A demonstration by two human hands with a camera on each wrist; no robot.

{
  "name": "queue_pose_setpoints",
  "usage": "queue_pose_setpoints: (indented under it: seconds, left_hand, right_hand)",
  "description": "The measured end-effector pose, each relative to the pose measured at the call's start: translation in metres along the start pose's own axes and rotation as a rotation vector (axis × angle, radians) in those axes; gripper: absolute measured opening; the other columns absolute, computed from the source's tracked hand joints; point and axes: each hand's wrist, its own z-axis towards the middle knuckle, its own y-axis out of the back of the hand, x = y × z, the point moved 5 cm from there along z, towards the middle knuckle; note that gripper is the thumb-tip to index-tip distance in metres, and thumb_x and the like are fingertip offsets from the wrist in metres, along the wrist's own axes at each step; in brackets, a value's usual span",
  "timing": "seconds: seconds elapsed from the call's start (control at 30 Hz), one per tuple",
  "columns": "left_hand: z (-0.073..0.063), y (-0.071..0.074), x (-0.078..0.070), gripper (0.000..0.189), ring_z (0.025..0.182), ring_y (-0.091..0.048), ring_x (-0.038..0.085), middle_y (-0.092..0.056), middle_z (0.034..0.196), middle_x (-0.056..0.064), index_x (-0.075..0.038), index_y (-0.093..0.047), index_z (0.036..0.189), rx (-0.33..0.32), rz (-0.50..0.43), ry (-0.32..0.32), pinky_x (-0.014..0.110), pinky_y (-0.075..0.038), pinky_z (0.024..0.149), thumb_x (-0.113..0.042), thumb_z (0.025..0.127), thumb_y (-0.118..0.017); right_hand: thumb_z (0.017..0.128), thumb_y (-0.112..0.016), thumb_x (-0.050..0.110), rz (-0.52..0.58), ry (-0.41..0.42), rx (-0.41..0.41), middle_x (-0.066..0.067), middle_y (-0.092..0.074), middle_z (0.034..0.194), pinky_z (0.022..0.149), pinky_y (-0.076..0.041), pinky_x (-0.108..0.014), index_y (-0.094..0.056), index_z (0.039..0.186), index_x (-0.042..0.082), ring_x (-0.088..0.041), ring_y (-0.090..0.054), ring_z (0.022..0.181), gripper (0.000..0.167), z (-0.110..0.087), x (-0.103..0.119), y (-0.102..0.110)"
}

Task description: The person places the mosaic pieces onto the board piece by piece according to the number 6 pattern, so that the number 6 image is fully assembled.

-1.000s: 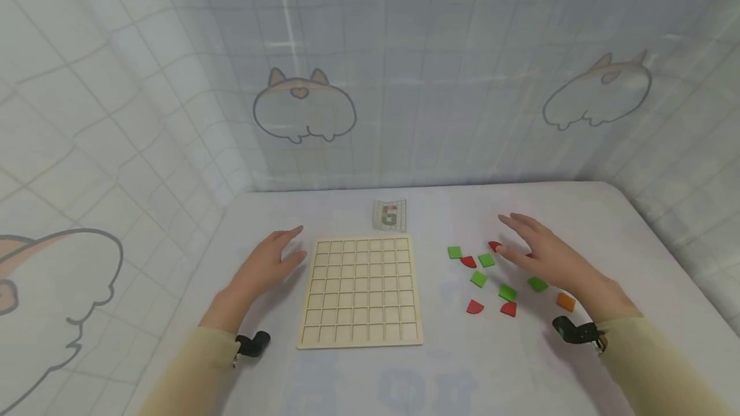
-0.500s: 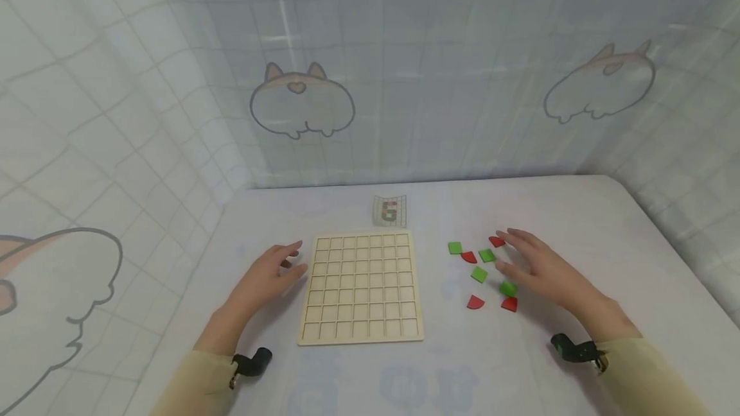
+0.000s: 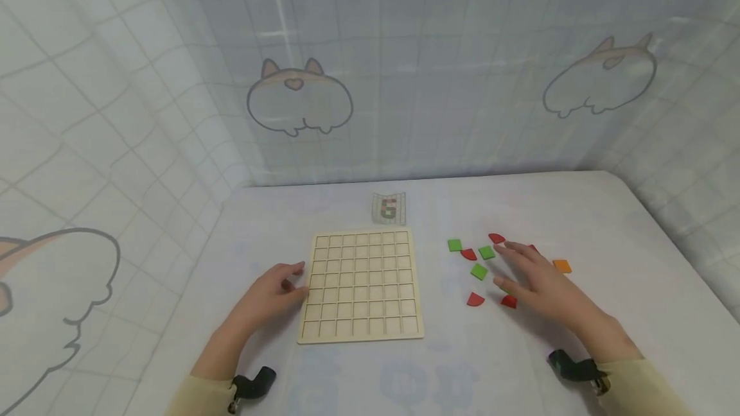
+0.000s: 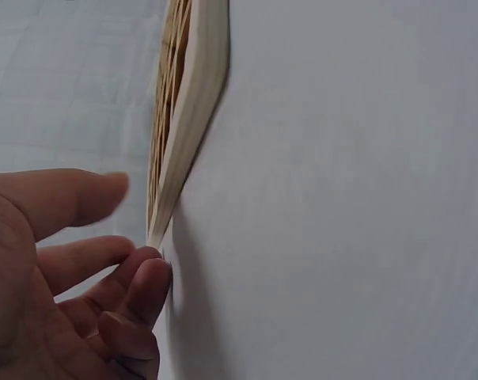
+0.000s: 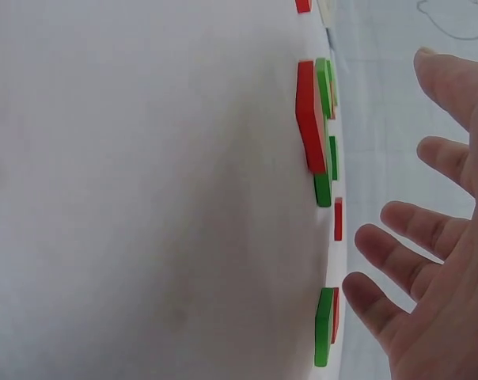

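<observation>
A square wooden grid board (image 3: pixel 363 286) lies on the white table in the head view. Beside its left edge is my left hand (image 3: pixel 270 294), fingers loosely bent and thumb apart. The left wrist view has that left hand (image 4: pixel 81 293) close to the board's edge (image 4: pixel 193 103); whether it touches I cannot tell. My right hand (image 3: pixel 540 284) hovers with spread fingers over scattered flat pieces, holding nothing. Near it are a green square (image 3: pixel 487 252), a red quarter-circle (image 3: pixel 476 300) and an orange square (image 3: pixel 562 266). The right hand (image 5: pixel 437 237) partly hides others in the head view.
Behind the board lies a small pattern card (image 3: pixel 389 208) with a coloured shape on a grid. Another green square (image 3: pixel 455 245) sits between board and right hand. A tiled-print curtain (image 3: pixel 451 95) with cartoon animals stands at the back and both sides.
Both hands have drawn slightly nearer the body, and the left fingers have bent a little more. The head view has tilted slightly. Board and card stay in place; the orange square shows again.
</observation>
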Motion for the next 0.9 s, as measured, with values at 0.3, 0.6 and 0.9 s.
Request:
queue_pose_setpoints:
  seconds: [0.3, 0.6, 0.9]
  left_hand:
    - [-0.004, -0.008, 0.001, 0.057, 0.087, -0.055, 0.016, -0.059, 0.118, 0.008, -0.003, -0.057, 0.138, 0.0, -0.004, 0.022, 0.032, -0.047, 0.07, -0.019, 0.087, -0.076]
    - [-0.005, -0.013, 0.0, 0.056, 0.082, -0.053, 0.015, -0.058, 0.114, 0.01, 0.0, -0.056, 0.138, -0.019, -0.034, 0.032, 0.03, -0.045, 0.068, -0.011, 0.086, -0.073]
    - [-0.004, -0.016, -0.005, 0.056, 0.081, -0.051, 0.016, -0.055, 0.115, 0.01, -0.002, -0.055, 0.14, -0.038, -0.052, 0.066, 0.031, -0.043, 0.066, -0.011, 0.087, -0.071]
  right_hand:
    - [0.092, -0.068, 0.047, 0.001, 0.069, -0.053, -0.011, -0.044, 0.143, 0.096, -0.044, -0.06, -0.05, 0.146, 0.016, -0.036, -0.043, 0.129, 0.065, -0.006, 0.011, -0.004]
    - [0.093, -0.067, 0.047, 0.021, 0.108, -0.066, -0.007, -0.05, 0.135, 0.092, -0.049, -0.054, -0.058, 0.139, 0.015, -0.03, -0.047, 0.123, 0.057, -0.01, 0.015, -0.013]
    - [0.089, -0.076, 0.035, -0.02, 0.132, -0.085, 0.0, -0.057, 0.121, 0.081, -0.055, -0.039, -0.067, 0.129, 0.018, -0.017, -0.054, 0.105, 0.045, -0.014, 0.02, -0.016]
